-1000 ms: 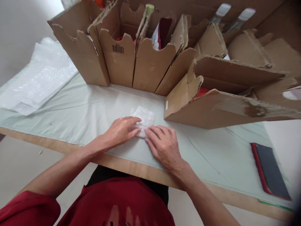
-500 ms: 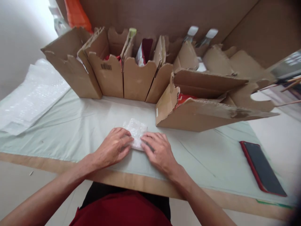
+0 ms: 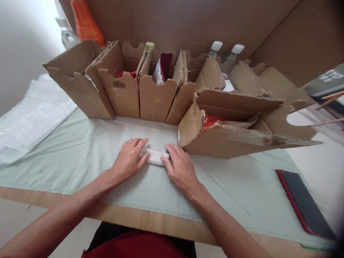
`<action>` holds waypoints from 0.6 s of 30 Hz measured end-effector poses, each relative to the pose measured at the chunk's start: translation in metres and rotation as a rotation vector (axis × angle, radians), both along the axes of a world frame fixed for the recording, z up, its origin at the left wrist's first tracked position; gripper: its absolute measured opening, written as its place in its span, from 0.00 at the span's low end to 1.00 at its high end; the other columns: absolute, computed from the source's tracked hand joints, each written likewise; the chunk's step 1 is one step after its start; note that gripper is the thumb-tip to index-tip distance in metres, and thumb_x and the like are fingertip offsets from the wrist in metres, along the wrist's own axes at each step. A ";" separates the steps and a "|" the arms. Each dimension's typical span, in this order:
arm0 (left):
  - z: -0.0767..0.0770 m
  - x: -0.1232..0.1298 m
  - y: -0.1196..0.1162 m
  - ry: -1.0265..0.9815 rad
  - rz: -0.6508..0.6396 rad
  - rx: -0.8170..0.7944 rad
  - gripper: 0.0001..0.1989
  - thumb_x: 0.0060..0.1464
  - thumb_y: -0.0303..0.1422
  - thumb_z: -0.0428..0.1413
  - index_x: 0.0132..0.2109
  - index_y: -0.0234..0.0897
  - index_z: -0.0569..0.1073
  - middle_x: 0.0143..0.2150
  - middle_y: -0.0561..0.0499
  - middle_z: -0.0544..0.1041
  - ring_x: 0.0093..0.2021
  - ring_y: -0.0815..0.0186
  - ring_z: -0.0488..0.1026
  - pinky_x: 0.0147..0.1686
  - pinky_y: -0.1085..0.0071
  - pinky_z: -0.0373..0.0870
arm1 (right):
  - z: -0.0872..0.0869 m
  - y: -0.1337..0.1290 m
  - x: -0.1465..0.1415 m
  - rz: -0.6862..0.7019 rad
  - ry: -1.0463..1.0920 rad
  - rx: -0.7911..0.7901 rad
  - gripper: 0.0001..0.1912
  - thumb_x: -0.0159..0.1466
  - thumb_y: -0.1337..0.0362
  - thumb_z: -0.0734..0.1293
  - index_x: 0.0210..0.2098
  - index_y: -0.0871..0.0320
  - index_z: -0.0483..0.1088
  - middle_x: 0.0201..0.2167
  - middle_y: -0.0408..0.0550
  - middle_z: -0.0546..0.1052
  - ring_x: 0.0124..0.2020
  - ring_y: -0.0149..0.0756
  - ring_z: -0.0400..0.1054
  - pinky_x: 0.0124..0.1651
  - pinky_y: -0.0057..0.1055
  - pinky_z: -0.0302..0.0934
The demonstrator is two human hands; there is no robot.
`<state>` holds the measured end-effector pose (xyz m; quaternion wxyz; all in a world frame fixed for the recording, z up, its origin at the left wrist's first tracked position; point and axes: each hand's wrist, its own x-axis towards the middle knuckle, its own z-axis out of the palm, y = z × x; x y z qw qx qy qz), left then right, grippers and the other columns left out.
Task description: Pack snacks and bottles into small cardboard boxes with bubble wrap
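A small bundle of clear bubble wrap (image 3: 155,156) lies on the pale green cloth, between my two hands. My left hand (image 3: 130,156) grips its left end with thumb and fingers. At the other end, my right hand (image 3: 179,165) holds the bundle, the thumb on its near side and the fingers beyond it. Whatever the wrap may contain is too unclear to make out.
Several open cardboard holders (image 3: 158,98) stand in a row behind the hands. Another cardboard holder (image 3: 228,141) with red packets is nearer, at the right. Loose bubble wrap (image 3: 34,114) lies at the left, a red-cased phone (image 3: 303,202) at the right.
The bubble wrap that stretched out beyond my hands is now a shorter, narrower bundle between them. My fingers have moved to its far side. The view has shifted slightly.
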<state>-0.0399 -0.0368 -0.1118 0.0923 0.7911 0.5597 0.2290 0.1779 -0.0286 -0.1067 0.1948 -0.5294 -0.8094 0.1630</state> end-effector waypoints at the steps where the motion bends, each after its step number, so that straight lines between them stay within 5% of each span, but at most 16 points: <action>1: -0.001 -0.001 0.003 0.007 0.013 -0.026 0.21 0.63 0.33 0.55 0.61 0.32 0.71 0.55 0.36 0.77 0.52 0.48 0.75 0.52 0.49 0.73 | 0.000 0.000 -0.002 -0.004 -0.050 -0.003 0.23 0.72 0.61 0.60 0.64 0.64 0.67 0.63 0.63 0.72 0.60 0.55 0.67 0.60 0.51 0.62; 5: 0.000 -0.011 0.004 -0.057 -0.024 -0.101 0.26 0.60 0.34 0.56 0.63 0.33 0.69 0.59 0.35 0.75 0.58 0.47 0.73 0.58 0.47 0.71 | 0.004 -0.004 -0.008 0.012 -0.116 -0.062 0.17 0.71 0.63 0.61 0.55 0.64 0.73 0.66 0.65 0.68 0.64 0.58 0.64 0.62 0.54 0.60; 10: 0.016 -0.030 -0.011 -0.210 -0.228 -0.208 0.37 0.54 0.32 0.59 0.70 0.39 0.60 0.64 0.38 0.73 0.63 0.50 0.71 0.60 0.50 0.71 | 0.014 -0.021 -0.005 0.263 0.193 -0.085 0.09 0.68 0.70 0.63 0.46 0.56 0.72 0.55 0.52 0.78 0.56 0.43 0.72 0.57 0.42 0.63; 14: 0.035 -0.024 -0.025 -0.364 -0.367 -0.426 0.17 0.60 0.33 0.57 0.56 0.43 0.75 0.45 0.50 0.82 0.41 0.63 0.79 0.39 0.69 0.76 | 0.024 -0.045 0.006 0.285 0.361 -0.112 0.18 0.66 0.71 0.65 0.55 0.53 0.69 0.47 0.47 0.80 0.47 0.38 0.74 0.54 0.39 0.66; 16: 0.045 -0.013 -0.030 -0.428 -0.386 -0.409 0.08 0.63 0.32 0.55 0.44 0.41 0.79 0.37 0.53 0.81 0.34 0.67 0.77 0.33 0.73 0.73 | 0.033 -0.053 0.015 0.162 0.457 -0.135 0.27 0.65 0.69 0.68 0.62 0.52 0.65 0.45 0.46 0.80 0.45 0.38 0.75 0.53 0.37 0.68; 18: 0.056 0.001 -0.032 -0.456 -0.402 -0.320 0.08 0.64 0.31 0.55 0.41 0.41 0.80 0.34 0.53 0.80 0.33 0.67 0.77 0.34 0.73 0.72 | 0.048 -0.057 0.029 0.082 0.512 -0.147 0.21 0.64 0.67 0.69 0.56 0.53 0.70 0.39 0.43 0.80 0.40 0.36 0.75 0.47 0.32 0.70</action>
